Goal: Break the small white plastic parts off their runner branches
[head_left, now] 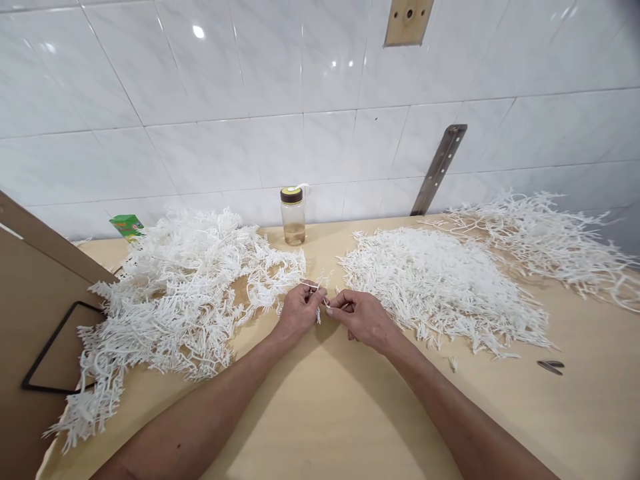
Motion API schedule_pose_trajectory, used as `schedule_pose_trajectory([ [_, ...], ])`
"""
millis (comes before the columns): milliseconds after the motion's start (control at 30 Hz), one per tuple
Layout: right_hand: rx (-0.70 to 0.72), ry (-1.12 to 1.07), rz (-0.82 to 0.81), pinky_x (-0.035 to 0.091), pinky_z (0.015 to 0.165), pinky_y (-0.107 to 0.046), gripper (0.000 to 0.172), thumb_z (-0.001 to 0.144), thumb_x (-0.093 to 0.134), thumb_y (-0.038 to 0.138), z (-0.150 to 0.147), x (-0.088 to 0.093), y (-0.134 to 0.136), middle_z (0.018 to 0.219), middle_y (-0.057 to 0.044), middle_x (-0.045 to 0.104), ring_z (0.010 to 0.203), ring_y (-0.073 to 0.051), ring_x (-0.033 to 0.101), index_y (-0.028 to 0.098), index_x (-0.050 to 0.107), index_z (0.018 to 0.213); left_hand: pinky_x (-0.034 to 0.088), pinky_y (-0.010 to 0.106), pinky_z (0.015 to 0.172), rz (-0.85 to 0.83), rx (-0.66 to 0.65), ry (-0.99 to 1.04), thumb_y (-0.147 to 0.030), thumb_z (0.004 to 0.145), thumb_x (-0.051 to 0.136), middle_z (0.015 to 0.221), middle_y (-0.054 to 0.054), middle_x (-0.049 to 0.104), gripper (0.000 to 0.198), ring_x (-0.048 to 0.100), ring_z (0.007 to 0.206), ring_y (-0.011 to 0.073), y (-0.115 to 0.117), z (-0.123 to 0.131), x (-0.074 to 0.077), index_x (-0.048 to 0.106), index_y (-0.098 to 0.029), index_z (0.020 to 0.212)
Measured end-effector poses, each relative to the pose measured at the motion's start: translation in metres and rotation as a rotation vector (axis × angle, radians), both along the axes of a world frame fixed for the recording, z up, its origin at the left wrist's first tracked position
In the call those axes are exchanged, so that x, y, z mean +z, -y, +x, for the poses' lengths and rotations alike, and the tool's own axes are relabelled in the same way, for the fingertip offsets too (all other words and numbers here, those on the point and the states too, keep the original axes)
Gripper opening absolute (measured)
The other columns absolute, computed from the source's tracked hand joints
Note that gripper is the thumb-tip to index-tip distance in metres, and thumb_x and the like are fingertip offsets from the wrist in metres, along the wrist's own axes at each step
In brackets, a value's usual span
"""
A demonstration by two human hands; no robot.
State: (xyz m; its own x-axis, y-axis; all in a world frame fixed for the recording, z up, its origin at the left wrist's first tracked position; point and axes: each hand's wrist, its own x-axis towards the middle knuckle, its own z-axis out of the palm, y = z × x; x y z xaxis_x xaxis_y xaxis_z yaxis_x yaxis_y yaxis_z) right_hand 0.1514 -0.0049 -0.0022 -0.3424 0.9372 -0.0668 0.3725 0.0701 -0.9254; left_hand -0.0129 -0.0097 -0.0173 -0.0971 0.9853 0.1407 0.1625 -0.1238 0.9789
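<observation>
Between my two hands, at the middle of the table, is a thin white branched plastic sprig (319, 316). My left hand (299, 310) is closed, pinching the sprig between thumb and fingers. Just to its right, my right hand (361, 318) pinches another part of the same white piece, thumb against forefinger. The fingertips hide where the stems meet. A large loose heap of white branched sprigs (180, 293) lies to the left of my left hand. Beside my right hand spreads a denser pile of short white sprigs (435, 280).
Longer white branching stems (545, 240) lie at the back right. A clear bottle with a dark lid (293, 217) stands near the tiled wall. Small metal snips (551, 367) rest at the right. A green box (127, 227) and a brown panel (40, 320) are at the left.
</observation>
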Motion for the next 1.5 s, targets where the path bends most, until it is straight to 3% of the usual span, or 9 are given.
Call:
schedule_pose_trajectory([
  [267,0.146,0.095,0.292,0.043,0.057,-0.025,0.009,0.082,0.06,0.022,-0.004,0.011,0.009,0.076,-0.001,0.065,0.06,-0.012,0.055,0.019,0.063,0.074,0.039,0.023,0.05,-0.042,0.005,0.018,-0.041,0.08,0.065,0.058,-0.001,0.061,0.026,0.053,0.05,0.0109,-0.005,-0.002,0.001,0.059,-0.017,0.07],
  [433,0.362,0.13,0.29,0.042,0.062,-0.025,0.01,0.082,0.062,0.021,0.0,0.017,0.014,0.071,0.001,0.063,0.065,-0.013,0.055,0.02,0.062,0.071,0.031,0.021,0.039,-0.138,0.026,0.063,-0.045,0.082,0.063,0.046,-0.006,0.049,0.03,0.04,0.036,0.0077,-0.005,-0.003,0.002,0.059,-0.018,0.07],
  [667,0.011,0.369,0.284,0.043,0.064,-0.028,0.012,0.084,0.059,0.028,0.022,0.013,-0.009,0.07,-0.001,0.067,0.066,-0.017,0.061,0.021,0.065,0.075,0.026,0.02,0.035,-0.137,-0.044,0.167,-0.049,0.079,0.067,0.048,-0.007,0.049,0.034,0.035,0.034,0.0054,0.002,0.0,0.012,0.062,-0.016,0.074],
  [800,-0.2,0.438,0.427,0.047,0.076,-0.033,0.013,0.085,0.056,0.023,0.024,0.009,-0.014,0.091,-0.006,0.072,0.079,-0.021,0.065,0.02,0.068,0.089,0.024,0.02,0.035,-0.143,-0.045,0.167,-0.051,0.077,0.069,0.045,-0.008,0.045,0.036,0.033,0.034,0.0049,0.003,0.001,0.014,0.063,-0.016,0.072],
  [867,-0.185,0.353,0.372,0.049,0.071,-0.032,0.017,0.087,0.057,0.03,0.02,0.011,-0.011,0.095,-0.007,0.071,0.07,-0.018,0.065,0.02,0.068,0.095,0.024,0.02,0.035,-0.148,-0.033,0.184,-0.052,0.075,0.071,0.045,-0.008,0.043,0.038,0.033,0.034,0.0049,0.002,0.001,0.013,0.062,-0.016,0.072],
  [967,-0.005,0.141,0.126,0.046,0.05,-0.026,0.028,0.09,0.053,0.043,0.011,0.015,-0.002,0.078,-0.002,0.066,0.046,-0.012,0.057,0.02,0.066,0.099,0.025,0.02,0.035,-0.156,-0.018,0.197,-0.055,0.073,0.073,0.044,-0.009,0.041,0.041,0.033,0.034,0.0049,0.002,0.0,0.013,0.061,-0.016,0.07],
  [1067,0.077,0.053,0.012,0.04,0.041,-0.022,0.025,0.089,0.054,0.042,0.004,0.015,0.003,0.067,0.003,0.058,0.04,-0.009,0.054,0.019,0.064,0.093,0.026,0.02,0.035,-0.167,-0.013,0.195,-0.057,0.072,0.073,0.043,-0.009,0.041,0.043,0.034,0.033,0.0049,0.002,0.0,0.015,0.06,-0.017,0.068],
  [1267,0.009,0.091,0.052,0.04,0.041,-0.021,0.022,0.087,0.055,0.039,0.0,0.011,0.004,0.061,0.005,0.056,0.039,-0.009,0.055,0.019,0.058,0.077,0.026,0.02,0.035,-0.18,-0.011,0.21,-0.055,0.073,0.072,0.043,-0.008,0.044,0.041,0.035,0.034,0.0053,0.0,-0.001,0.014,0.06,-0.017,0.069],
  [1500,0.108,0.195,0.096,0.04,0.045,-0.023,0.02,0.085,0.057,0.036,-0.002,0.01,0.007,0.064,0.002,0.062,0.042,-0.011,0.054,0.02,0.058,0.073,0.024,0.019,0.034,-0.191,0.022,0.283,-0.053,0.072,0.073,0.043,-0.007,0.047,0.039,0.036,0.033,0.0056,-0.003,-0.004,0.015,0.06,-0.016,0.07],
])
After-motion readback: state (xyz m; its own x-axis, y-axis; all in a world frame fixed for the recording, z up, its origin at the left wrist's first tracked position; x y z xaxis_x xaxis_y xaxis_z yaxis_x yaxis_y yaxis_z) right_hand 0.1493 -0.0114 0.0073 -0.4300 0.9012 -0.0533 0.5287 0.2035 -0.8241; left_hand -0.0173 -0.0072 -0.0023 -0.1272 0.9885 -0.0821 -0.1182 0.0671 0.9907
